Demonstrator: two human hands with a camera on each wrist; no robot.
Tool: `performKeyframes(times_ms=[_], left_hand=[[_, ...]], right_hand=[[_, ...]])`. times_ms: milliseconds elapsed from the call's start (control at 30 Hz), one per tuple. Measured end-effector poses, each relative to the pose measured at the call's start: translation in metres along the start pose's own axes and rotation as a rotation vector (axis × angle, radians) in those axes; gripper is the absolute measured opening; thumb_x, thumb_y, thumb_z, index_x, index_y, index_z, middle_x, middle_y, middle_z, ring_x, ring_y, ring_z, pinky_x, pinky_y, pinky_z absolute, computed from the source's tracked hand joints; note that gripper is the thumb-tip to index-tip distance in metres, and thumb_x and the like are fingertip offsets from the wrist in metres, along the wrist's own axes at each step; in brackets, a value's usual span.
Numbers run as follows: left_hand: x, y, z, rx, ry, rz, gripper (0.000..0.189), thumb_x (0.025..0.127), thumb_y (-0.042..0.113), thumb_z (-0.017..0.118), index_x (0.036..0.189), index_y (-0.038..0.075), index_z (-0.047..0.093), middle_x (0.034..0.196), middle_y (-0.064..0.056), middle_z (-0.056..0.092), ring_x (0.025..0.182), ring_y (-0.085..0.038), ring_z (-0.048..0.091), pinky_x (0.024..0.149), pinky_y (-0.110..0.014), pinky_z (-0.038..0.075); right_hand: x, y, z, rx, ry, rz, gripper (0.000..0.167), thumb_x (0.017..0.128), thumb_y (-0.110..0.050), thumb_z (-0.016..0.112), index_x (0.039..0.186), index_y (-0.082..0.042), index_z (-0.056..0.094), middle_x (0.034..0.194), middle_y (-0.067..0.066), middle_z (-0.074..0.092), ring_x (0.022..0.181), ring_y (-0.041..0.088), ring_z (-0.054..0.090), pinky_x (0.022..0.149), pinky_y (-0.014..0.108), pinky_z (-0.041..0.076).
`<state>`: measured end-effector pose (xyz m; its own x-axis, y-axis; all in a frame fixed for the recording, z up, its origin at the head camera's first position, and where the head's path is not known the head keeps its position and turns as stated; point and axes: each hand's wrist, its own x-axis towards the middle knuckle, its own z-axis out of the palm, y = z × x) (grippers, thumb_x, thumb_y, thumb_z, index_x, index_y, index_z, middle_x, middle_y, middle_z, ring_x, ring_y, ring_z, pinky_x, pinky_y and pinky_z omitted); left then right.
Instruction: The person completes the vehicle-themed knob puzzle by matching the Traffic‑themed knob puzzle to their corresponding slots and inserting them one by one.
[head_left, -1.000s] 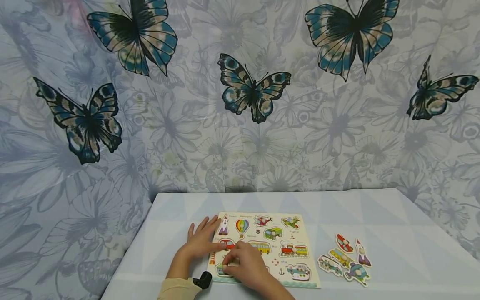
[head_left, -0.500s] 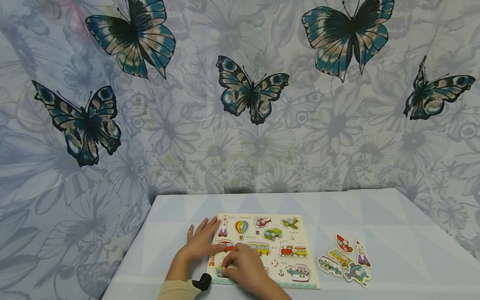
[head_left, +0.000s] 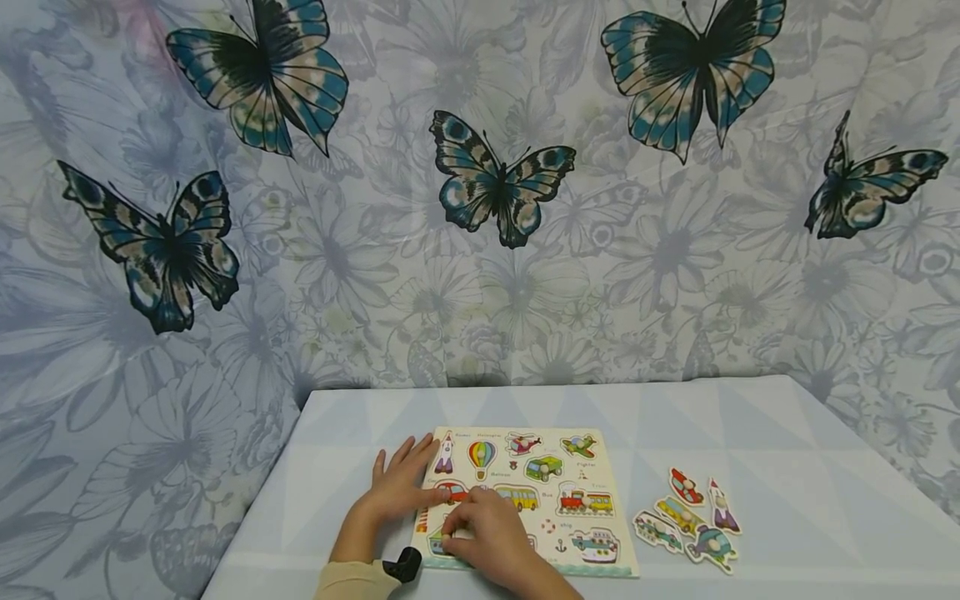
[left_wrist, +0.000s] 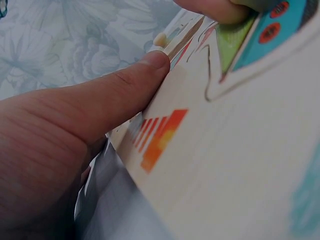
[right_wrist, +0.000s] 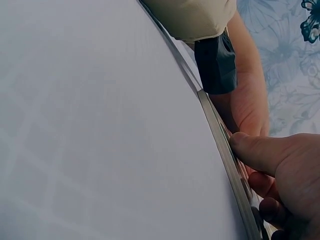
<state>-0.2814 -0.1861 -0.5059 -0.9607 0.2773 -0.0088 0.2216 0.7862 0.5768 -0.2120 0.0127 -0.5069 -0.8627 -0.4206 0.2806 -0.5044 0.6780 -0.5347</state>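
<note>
A wooden vehicle puzzle board (head_left: 516,550) lies flat on the table, seen in the head view. At its left edge my left hand (head_left: 393,492) rests with fingers spread and thumb reaching over the board near a red car (head_left: 453,490). My right hand (head_left: 491,533) is curled at the lower left of the board and pinches a green and blue puzzle piece (head_left: 437,543), mostly hidden beneath the fingers. Part of this piece (left_wrist: 270,40), with orange-red discs, shows in the left wrist view. There my left thumb (left_wrist: 125,90) presses along the board's edge.
Right of the board several loose pieces lie bunched: a red one (head_left: 686,486), a rocket (head_left: 723,506), a yellow vehicle (head_left: 680,514), a pale vehicle (head_left: 658,531) and a teal aircraft (head_left: 712,546). A butterfly-print cloth (head_left: 517,325) hangs behind the table (head_left: 810,467).
</note>
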Motion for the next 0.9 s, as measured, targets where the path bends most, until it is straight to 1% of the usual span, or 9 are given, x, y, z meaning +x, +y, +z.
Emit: performKeyframes(times_ms=[133, 433, 567, 767, 900], left_hand=[[0.0008, 0.0001, -0.0001, -0.001, 0.005, 0.006, 0.09, 0.08, 0.049, 0.079, 0.154, 0.017, 0.041, 0.165, -0.005, 0.03, 0.155, -0.039, 0.016, 0.117, -0.071, -0.006], [0.0021, -0.0016, 0.0023, 0.008, -0.007, 0.0, 0.093, 0.079, 0.052, 0.079, 0.155, 0.017, 0.039, 0.166, -0.004, 0.029, 0.155, -0.039, 0.016, 0.117, -0.071, -0.006], [0.0014, -0.0012, 0.002, 0.014, -0.002, 0.002, 0.093, 0.078, 0.051, 0.08, 0.155, 0.017, 0.04, 0.165, -0.005, 0.031, 0.155, -0.039, 0.017, 0.117, -0.071, -0.005], [0.001, -0.0007, 0.0012, 0.022, 0.009, 0.0, 0.094, 0.077, 0.052, 0.08, 0.154, 0.016, 0.04, 0.165, -0.005, 0.032, 0.154, -0.038, 0.018, 0.117, -0.071, -0.004], [0.0014, -0.0009, 0.0011, 0.023, 0.013, 0.002, 0.094, 0.077, 0.051, 0.08, 0.154, 0.016, 0.041, 0.164, -0.005, 0.032, 0.154, -0.038, 0.018, 0.117, -0.071, -0.004]], right_hand=[[-0.0002, -0.0002, -0.001, 0.004, -0.005, 0.004, 0.007, 0.079, -0.038, 0.081, 0.079, -0.034, 0.075, 0.078, -0.017, 0.051, 0.075, -0.003, 0.044, 0.068, 0.021, 0.035], [-0.0019, -0.0005, -0.0011, 0.001, -0.016, 0.023, 0.008, 0.078, -0.038, 0.082, 0.08, -0.035, 0.075, 0.078, -0.018, 0.051, 0.075, -0.003, 0.044, 0.068, 0.022, 0.034], [-0.0025, -0.0007, -0.0012, -0.009, -0.012, 0.008, 0.008, 0.078, -0.037, 0.082, 0.081, -0.035, 0.075, 0.079, -0.018, 0.052, 0.075, -0.003, 0.043, 0.068, 0.022, 0.034], [-0.002, -0.0015, -0.0013, -0.024, 0.021, -0.034, 0.006, 0.08, -0.036, 0.08, 0.081, -0.034, 0.075, 0.078, -0.016, 0.052, 0.073, -0.003, 0.041, 0.066, 0.017, 0.032], [-0.0014, -0.0016, -0.0027, -0.017, 0.008, -0.026, 0.006, 0.081, -0.039, 0.079, 0.082, -0.033, 0.076, 0.077, -0.017, 0.051, 0.072, -0.003, 0.04, 0.065, 0.016, 0.031]])
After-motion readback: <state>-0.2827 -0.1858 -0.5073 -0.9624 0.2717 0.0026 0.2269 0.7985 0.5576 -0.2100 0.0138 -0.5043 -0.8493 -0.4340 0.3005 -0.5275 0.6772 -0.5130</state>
